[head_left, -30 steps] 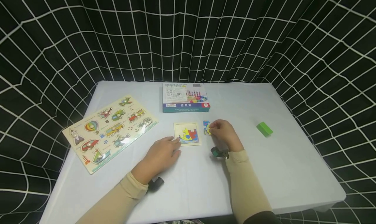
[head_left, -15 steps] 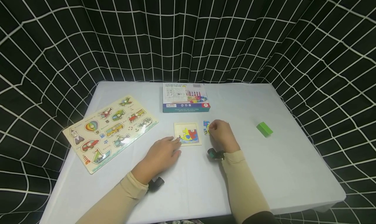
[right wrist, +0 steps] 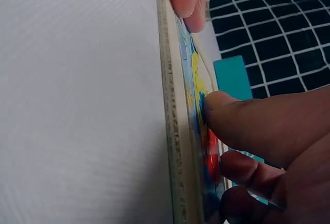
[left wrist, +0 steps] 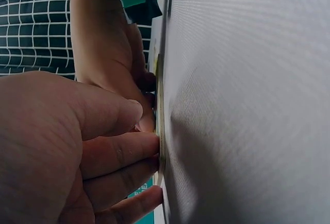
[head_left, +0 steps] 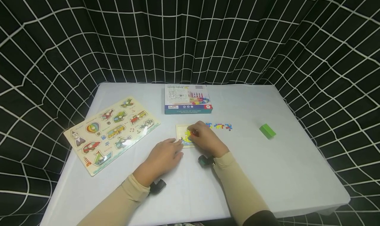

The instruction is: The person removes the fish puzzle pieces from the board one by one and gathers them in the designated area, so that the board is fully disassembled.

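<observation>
A small wooden jigsaw tray (head_left: 179, 131) lies mid-table, partly filled with yellow, red and blue pieces. My left hand (head_left: 165, 155) rests at its left side; the fingertips (left wrist: 152, 142) touch the tray's edge. Over the tray's right part is my right hand (head_left: 205, 138), which hides some pieces. Its thumb and fingers are curled round a small blue and yellow puzzle piece (right wrist: 201, 106), low against the picture, the thumb at its edge. Beside the tray, a row of loose puzzle pieces (head_left: 219, 126) lies to the right, partly behind the right hand.
A boxed bead set (head_left: 188, 99) stands behind the tray. On the left lies a large peg puzzle board (head_left: 111, 133) with vehicle pictures. A green block (head_left: 267, 131) sits to the right on the white-covered table (head_left: 285, 173). Dark checked curtains surround the table.
My right hand has gone from the loose pieces leftward onto the tray, carrying one blue and yellow puzzle piece. The rest of the loose row now shows. My left hand has stayed put.
</observation>
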`<state>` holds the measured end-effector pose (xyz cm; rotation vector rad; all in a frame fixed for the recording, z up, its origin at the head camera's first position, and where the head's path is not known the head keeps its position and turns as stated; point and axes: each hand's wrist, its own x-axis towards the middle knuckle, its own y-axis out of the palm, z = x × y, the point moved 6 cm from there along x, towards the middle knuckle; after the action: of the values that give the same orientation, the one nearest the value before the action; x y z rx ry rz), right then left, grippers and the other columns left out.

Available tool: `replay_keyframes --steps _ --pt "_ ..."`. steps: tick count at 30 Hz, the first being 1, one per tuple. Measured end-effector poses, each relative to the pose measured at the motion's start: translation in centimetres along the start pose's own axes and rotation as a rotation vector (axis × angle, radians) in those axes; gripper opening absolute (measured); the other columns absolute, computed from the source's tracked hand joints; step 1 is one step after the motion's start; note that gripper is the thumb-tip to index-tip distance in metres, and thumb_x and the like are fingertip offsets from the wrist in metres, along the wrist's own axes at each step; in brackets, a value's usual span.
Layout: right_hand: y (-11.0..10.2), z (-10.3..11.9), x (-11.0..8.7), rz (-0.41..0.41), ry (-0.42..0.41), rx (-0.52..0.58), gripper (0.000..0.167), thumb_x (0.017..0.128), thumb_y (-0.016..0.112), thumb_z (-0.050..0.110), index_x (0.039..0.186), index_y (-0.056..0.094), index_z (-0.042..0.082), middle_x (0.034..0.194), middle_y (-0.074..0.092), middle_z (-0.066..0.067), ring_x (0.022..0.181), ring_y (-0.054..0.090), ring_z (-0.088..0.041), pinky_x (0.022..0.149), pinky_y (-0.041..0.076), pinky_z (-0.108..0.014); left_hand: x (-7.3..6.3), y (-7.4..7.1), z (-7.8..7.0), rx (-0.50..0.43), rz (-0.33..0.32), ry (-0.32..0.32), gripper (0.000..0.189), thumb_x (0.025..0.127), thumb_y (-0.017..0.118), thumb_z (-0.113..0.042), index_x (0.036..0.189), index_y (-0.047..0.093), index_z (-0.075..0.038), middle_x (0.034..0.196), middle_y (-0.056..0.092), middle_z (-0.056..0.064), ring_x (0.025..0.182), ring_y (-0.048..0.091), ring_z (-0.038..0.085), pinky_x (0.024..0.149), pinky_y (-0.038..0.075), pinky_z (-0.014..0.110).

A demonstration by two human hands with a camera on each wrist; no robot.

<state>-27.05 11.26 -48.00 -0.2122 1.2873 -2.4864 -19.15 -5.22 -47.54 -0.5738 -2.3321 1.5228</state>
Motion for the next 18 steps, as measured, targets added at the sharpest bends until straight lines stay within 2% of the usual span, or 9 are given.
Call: replay_keyframes --steps 8,13,18 --pt "-0.07 0.12 0.29 0.076 0.046 -0.02 0.032 0.103 0.074 0.014 0.134 0.072 0.007 0.119 0.065 -0.006 0.102 0.061 -0.022 0.098 0.06 -0.04 -0.05 -0.03 -0.11 0.003 -0.006 0.007 0.041 0.107 0.069 -0.031 0.141 0.074 -0.008 0.153 0.067 0.004 0.147 0.059 0.032 0.124 0.05 0.051" --pt "-0.14 0.19 0.56 0.122 0.084 -0.015 0.034 0.102 0.073 0.014 0.135 0.068 0.008 0.117 0.061 -0.008 0.101 0.059 -0.023 0.095 0.059 -0.041 -0.12 -0.28 -0.28 -0.004 -0.008 0.009 0.041 0.107 0.069 -0.03 0.141 0.074 -0.007 0.153 0.067 0.006 0.147 0.059 0.033 0.124 0.049 0.051" --pt "-0.34 0.35 0.53 0.079 0.068 0.012 0.033 0.1 0.077 0.011 0.131 0.067 0.009 0.116 0.06 -0.007 0.101 0.058 -0.023 0.091 0.058 -0.038 -0.13 -0.35 -0.34 -0.01 0.002 0.002 0.041 0.108 0.069 -0.03 0.142 0.073 -0.007 0.154 0.066 0.005 0.149 0.058 0.033 0.125 0.048 0.051"
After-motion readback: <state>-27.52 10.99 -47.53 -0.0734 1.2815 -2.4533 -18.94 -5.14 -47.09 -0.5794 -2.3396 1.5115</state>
